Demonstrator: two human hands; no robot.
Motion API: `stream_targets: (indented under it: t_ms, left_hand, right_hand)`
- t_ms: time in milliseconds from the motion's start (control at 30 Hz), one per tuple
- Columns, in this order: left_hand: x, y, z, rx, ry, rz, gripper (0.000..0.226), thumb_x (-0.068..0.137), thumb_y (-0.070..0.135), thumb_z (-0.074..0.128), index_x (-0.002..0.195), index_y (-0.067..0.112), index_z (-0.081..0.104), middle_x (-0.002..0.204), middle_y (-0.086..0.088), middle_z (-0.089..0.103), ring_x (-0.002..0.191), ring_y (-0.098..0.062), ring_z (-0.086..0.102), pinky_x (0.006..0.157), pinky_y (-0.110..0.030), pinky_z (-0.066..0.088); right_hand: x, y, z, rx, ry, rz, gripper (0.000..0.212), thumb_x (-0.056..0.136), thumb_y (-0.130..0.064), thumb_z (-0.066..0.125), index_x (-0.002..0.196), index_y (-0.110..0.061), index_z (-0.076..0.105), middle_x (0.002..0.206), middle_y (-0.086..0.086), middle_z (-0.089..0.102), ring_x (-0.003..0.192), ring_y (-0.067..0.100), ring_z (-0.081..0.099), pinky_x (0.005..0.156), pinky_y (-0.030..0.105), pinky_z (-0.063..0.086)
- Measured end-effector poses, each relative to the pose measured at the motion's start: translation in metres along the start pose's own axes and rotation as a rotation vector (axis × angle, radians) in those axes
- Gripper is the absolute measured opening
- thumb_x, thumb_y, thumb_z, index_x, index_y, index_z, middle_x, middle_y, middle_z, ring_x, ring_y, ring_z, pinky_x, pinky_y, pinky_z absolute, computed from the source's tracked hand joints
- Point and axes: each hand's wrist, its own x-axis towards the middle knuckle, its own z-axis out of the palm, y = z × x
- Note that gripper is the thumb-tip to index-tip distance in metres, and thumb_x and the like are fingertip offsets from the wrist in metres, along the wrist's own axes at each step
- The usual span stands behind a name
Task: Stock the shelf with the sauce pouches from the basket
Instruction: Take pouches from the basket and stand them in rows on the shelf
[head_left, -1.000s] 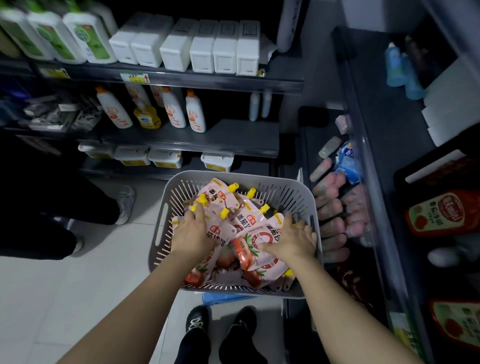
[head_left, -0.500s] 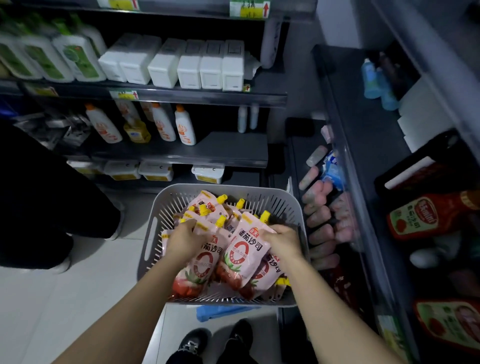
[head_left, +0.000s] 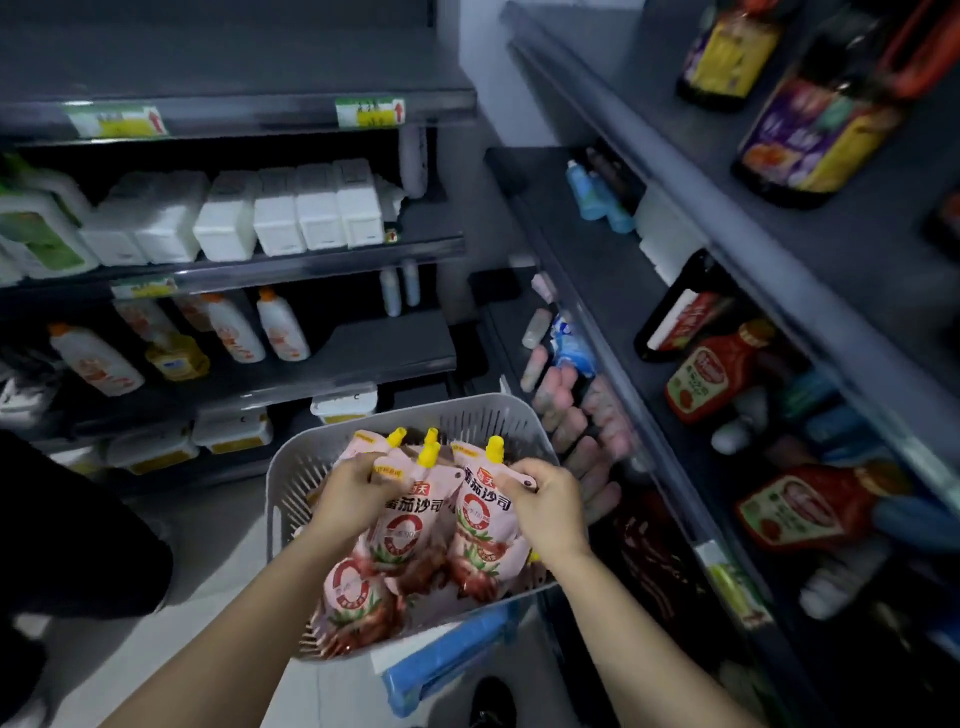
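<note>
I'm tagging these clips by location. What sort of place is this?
Most likely a small grocery shop aisle: dark shelving with price tags on the shelf edges, rows of ketchup bottles and white boxes, and a basket of sauce pouches for stocking.

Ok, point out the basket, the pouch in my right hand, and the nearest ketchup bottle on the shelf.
basket (head_left: 511, 413): head view, far rim.
sauce pouch (head_left: 480, 525): head view, printed front.
ketchup bottle (head_left: 802, 512): head view, label.
</note>
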Motion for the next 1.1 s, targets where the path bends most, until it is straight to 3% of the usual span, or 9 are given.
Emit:
stream_targets:
  t_ms: [100, 333, 400, 500, 600, 700, 833, 967, 1100]
  left_hand:
    - [-0.011, 0.031, 0.005, -0.061, -0.068, 0.097, 0.012, 0.079, 0.006, 0.075, 0.076, 0.015, 0.069, 0.08, -0.01, 0.07, 0.084, -0.028, 0.066, 0.087, -0.047, 0.051]
    - [-0.037, 0.112, 0.021, -0.126, -0.299, 0.319, 0.007, 0.081, 0.004, 0.072, 0.08, 0.0, 0.066, 0.083, -0.023, 0.068, 0.076, -0.029, 0.063, 0.076, -0.051, 0.053]
    - [-0.051, 0.136, 0.032, -0.175, -0.373, 0.372, 0.006, 0.081, 0.003, 0.071, 0.083, 0.0, 0.067, 0.083, -0.021, 0.07, 0.076, -0.029, 0.066, 0.075, -0.05, 0.054]
    - [-0.077, 0.173, 0.052, -0.233, -0.48, 0.459, 0.007, 0.081, -0.001, 0.068, 0.089, -0.001, 0.067, 0.08, -0.014, 0.072, 0.069, -0.021, 0.068, 0.062, -0.033, 0.057]
    - [-0.106, 0.205, 0.071, -0.256, -0.585, 0.564, 0.009, 0.082, -0.002, 0.066, 0.081, 0.006, 0.066, 0.066, -0.001, 0.072, 0.056, -0.009, 0.067, 0.05, -0.022, 0.052]
    - [-0.137, 0.234, 0.091, -0.255, -0.676, 0.63, 0.009, 0.083, -0.001, 0.065, 0.084, 0.008, 0.065, 0.064, -0.001, 0.071, 0.049, -0.009, 0.065, 0.04, -0.02, 0.048]
    - [-0.174, 0.263, 0.121, -0.273, -0.756, 0.693, 0.014, 0.081, -0.002, 0.067, 0.083, 0.012, 0.067, 0.066, 0.002, 0.073, 0.059, -0.009, 0.068, 0.054, -0.025, 0.056]
    - [-0.212, 0.286, 0.155, -0.299, -0.843, 0.696, 0.014, 0.081, -0.004, 0.066, 0.088, 0.009, 0.067, 0.069, 0.0, 0.073, 0.062, -0.012, 0.069, 0.056, -0.026, 0.058]
    - [-0.25, 0.302, 0.193, -0.304, -0.901, 0.765, 0.017, 0.081, -0.002, 0.066, 0.082, 0.014, 0.068, 0.068, 0.003, 0.074, 0.061, -0.009, 0.069, 0.057, -0.024, 0.057]
  right_hand:
    - [-0.014, -0.016, -0.024, 0.021, 0.121, -0.067, 0.005, 0.082, -0.02, 0.074, 0.078, -0.017, 0.074, 0.066, -0.007, 0.069, 0.066, 0.014, 0.063, 0.066, 0.036, 0.053]
    - [-0.06, -0.054, -0.096, 0.138, 0.404, -0.116, 0.019, 0.081, -0.021, 0.075, 0.065, -0.028, 0.07, 0.058, -0.019, 0.065, 0.06, 0.0, 0.06, 0.06, 0.03, 0.047]
    - [-0.075, -0.065, -0.119, 0.145, 0.481, -0.145, 0.013, 0.082, -0.025, 0.075, 0.069, -0.024, 0.073, 0.065, -0.014, 0.07, 0.066, 0.007, 0.066, 0.063, 0.037, 0.053]
    - [-0.103, -0.082, -0.156, 0.153, 0.617, -0.213, 0.006, 0.081, -0.022, 0.075, 0.077, -0.025, 0.077, 0.076, -0.009, 0.075, 0.078, 0.011, 0.07, 0.073, 0.04, 0.057]
    - [-0.131, -0.097, -0.192, 0.127, 0.716, -0.258, 0.018, 0.083, -0.018, 0.074, 0.071, -0.031, 0.073, 0.068, -0.017, 0.071, 0.071, 0.003, 0.066, 0.067, 0.033, 0.054]
    - [-0.157, -0.105, -0.227, 0.076, 0.821, -0.278, 0.018, 0.084, -0.018, 0.072, 0.066, -0.017, 0.069, 0.064, -0.002, 0.068, 0.067, 0.022, 0.065, 0.063, 0.043, 0.054]
    - [-0.193, -0.109, -0.273, -0.027, 0.949, -0.337, 0.023, 0.085, -0.016, 0.067, 0.066, -0.004, 0.064, 0.067, 0.015, 0.062, 0.068, 0.033, 0.059, 0.058, 0.048, 0.049]
    - [-0.232, -0.106, -0.316, 0.014, 1.004, -0.287, 0.018, 0.085, -0.023, 0.069, 0.07, -0.014, 0.067, 0.073, 0.015, 0.065, 0.07, 0.036, 0.06, 0.061, 0.047, 0.051]
    - [-0.267, -0.095, -0.358, 0.076, 1.07, -0.266, 0.014, 0.083, -0.022, 0.071, 0.07, -0.019, 0.068, 0.074, 0.012, 0.067, 0.066, 0.021, 0.057, 0.061, 0.042, 0.05]
